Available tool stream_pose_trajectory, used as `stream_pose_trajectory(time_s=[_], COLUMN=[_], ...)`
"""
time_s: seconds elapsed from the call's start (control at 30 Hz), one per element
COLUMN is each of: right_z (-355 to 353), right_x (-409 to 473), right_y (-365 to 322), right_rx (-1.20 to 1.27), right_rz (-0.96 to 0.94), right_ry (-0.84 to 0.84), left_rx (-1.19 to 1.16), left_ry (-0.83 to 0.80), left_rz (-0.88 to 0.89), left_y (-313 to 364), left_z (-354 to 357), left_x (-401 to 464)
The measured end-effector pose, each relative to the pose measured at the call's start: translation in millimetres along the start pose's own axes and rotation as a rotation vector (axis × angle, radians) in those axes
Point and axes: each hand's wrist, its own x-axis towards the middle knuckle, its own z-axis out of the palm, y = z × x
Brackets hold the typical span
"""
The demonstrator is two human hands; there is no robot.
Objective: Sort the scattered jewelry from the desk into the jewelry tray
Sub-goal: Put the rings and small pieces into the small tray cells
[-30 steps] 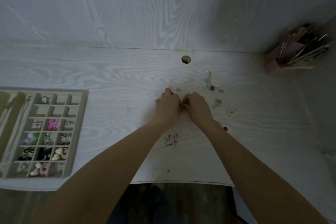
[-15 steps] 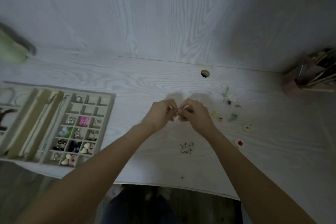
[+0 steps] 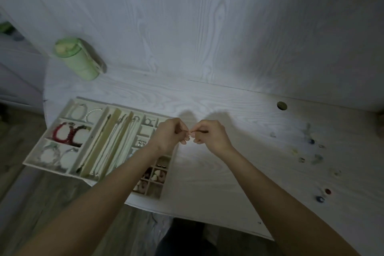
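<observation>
The cream jewelry tray lies at the desk's left front, holding bracelets, chains and small compartments of earrings and rings. My left hand hovers over the tray's right edge, its fingers curled and pinching a tiny metal piece. My right hand is just beside it, fingertips meeting the left, pinching the same small piece of jewelry, too small to identify. Scattered jewelry lies on the desk at the right, with red and blue pieces nearer the front edge.
A green cylindrical container stands at the back left against the wood-grain wall. A cable hole is in the desk at the back right. The desk's front edge runs below my forearms, with floor beyond.
Both hands have lifted off the desk and travelled left with the small piece, from the scattered pile to the tray's right edge. The view has swung left.
</observation>
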Motion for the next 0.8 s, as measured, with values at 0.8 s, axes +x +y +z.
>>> stream_pose_trajectory(time_s=[0.8], right_z=[98], right_x=[40], right_y=[-3], right_rx=[-0.808], right_rz=[0.199], right_ry=[0.214], left_rx=[0.856], left_ry=[0.042], left_rz=[0.137], left_y=[-54], left_z=[-18], left_x=[34])
